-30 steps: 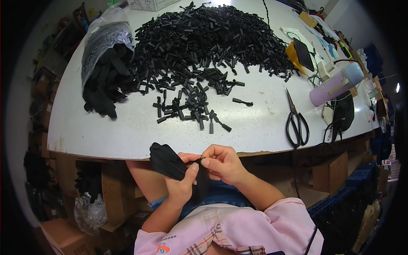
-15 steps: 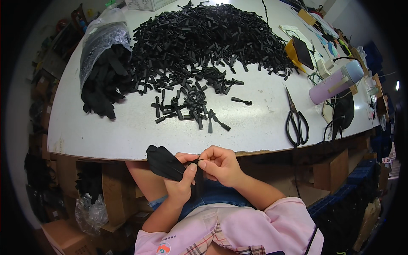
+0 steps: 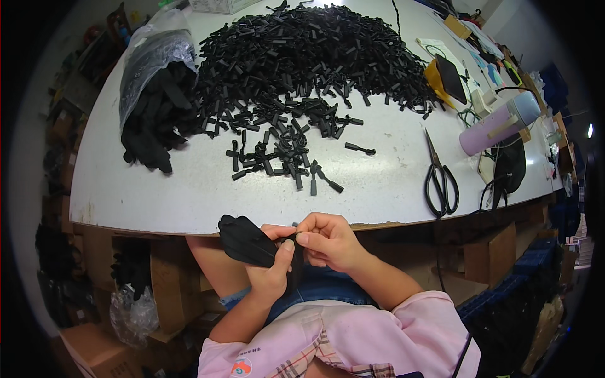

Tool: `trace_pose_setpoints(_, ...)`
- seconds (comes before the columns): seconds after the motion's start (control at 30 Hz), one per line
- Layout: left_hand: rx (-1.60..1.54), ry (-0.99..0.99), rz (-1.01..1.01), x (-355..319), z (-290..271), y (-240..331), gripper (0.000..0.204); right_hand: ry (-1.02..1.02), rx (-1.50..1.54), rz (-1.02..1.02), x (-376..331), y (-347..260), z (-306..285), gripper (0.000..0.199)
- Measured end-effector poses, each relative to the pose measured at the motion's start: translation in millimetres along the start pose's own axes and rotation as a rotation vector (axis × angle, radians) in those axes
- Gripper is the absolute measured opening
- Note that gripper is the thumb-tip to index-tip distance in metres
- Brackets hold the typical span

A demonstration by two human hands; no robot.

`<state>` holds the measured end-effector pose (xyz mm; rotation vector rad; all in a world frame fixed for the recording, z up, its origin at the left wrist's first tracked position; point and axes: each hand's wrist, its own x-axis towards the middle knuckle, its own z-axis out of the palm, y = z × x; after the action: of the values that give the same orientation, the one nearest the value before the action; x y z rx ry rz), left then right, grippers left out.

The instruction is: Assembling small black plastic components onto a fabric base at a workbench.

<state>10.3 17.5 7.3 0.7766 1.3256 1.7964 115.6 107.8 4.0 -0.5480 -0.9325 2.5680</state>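
My left hand (image 3: pixel 272 268) is closed round a bundle of flat black fabric strips (image 3: pixel 246 242), whose rounded ends fan out to its left. More black cloth hangs below the fingers, over my lap. My right hand (image 3: pixel 334 242) pinches thumb to forefinger close against the left fingertips. Between them a small dark piece with a greyish tip (image 3: pixel 295 224) just shows; it resembles the zipper pulls on the table, though fingers cover most of it. Both hands are just off the table's near edge. Beyond lie scattered black zipper pulls (image 3: pixel 290 148) with cord loops.
A large heap of black pulls (image 3: pixel 309 57) covers the back of the white table (image 3: pixel 391 183). At left, a clear plastic bag (image 3: pixel 157 53) spills black strips. Black-handled scissors (image 3: pixel 441 186), a lilac bottle (image 3: pixel 498 126) and a phone on a yellow stand (image 3: pixel 449 79) are at right.
My right fingers have shifted slightly, and a greyish tip now shows above the pinch. My left hand keeps its grip on the strips. The view has moved a little.
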Motion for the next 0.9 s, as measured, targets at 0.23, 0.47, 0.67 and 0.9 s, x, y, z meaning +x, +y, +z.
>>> trace_pose_setpoints(0.23,0.007,0.028,0.032,0,0,-2,0.015,0.108,-0.575,-0.378,-1,14,4,0.009)
trace_pose_setpoints(0.47,0.046,-0.095,-0.014,1,-6,8,0.016,0.008,-0.229,-0.134,-7,8,6,0.011)
trace_pose_setpoints(0.67,-0.138,-0.105,-0.164,3,-9,16,0.011,0.068,-0.803,-0.704,-1,14,6,0.009)
trace_pose_setpoints(0.9,0.089,-0.065,0.076,-1,-15,9,0.007,-0.108,-0.665,-0.273,4,-13,16,0.01)
